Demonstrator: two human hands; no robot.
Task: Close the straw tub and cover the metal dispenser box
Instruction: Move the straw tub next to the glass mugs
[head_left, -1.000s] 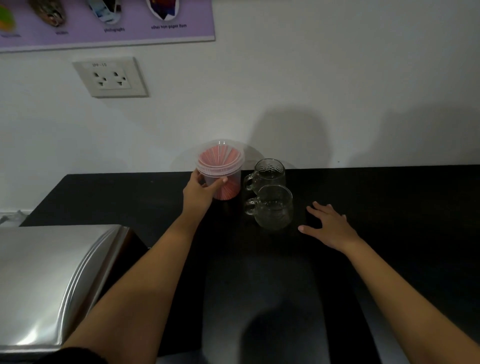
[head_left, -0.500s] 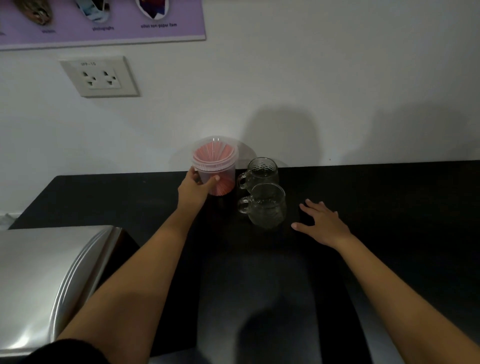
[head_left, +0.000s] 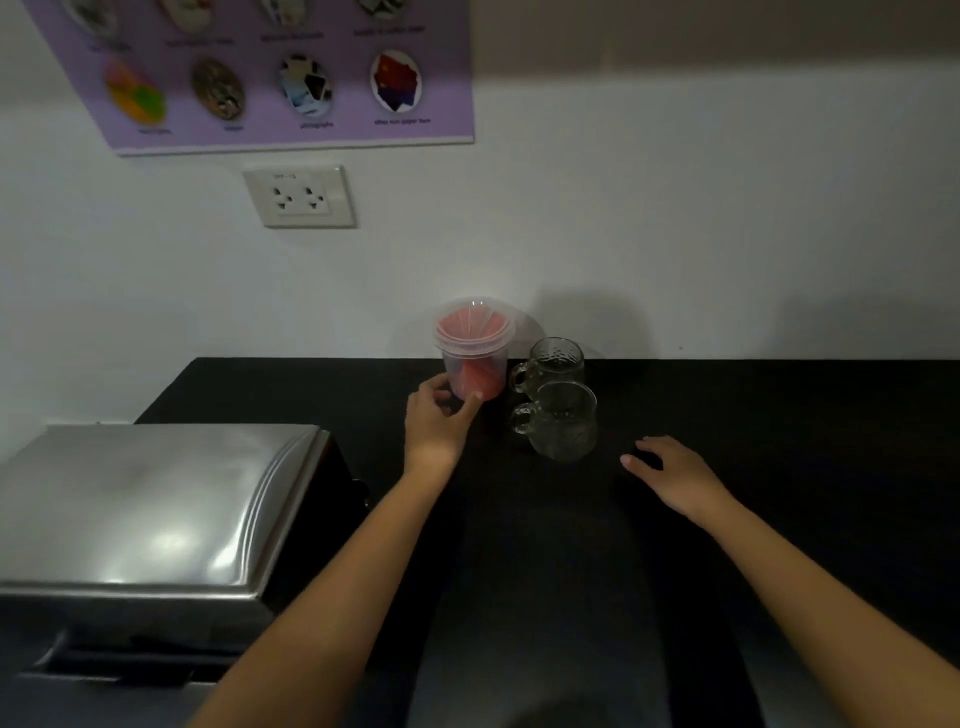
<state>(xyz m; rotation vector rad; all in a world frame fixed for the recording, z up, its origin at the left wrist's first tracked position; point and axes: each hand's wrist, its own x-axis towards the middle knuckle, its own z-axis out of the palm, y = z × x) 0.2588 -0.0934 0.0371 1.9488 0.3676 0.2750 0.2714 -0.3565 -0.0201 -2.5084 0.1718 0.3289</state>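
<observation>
Red straws fill the lidded tub, left hand gripping its base, right hand released.

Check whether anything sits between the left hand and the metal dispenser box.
Nothing visible does. Bare black counter separates the left hand, at the straw tub, from the metal dispenser box. Both glass mugs stand on the opposite side.

A black counter runs along the white wall and carries everything here. Near its back edge stands a clear straw tub with its lid on and red straws inside, and just to the right of it two glass mugs stand one behind the other, close together. At the left end sits a metal dispenser box with its curved shiny cover down, and the right hand rests its fingers on the counter near the front mug.
</observation>
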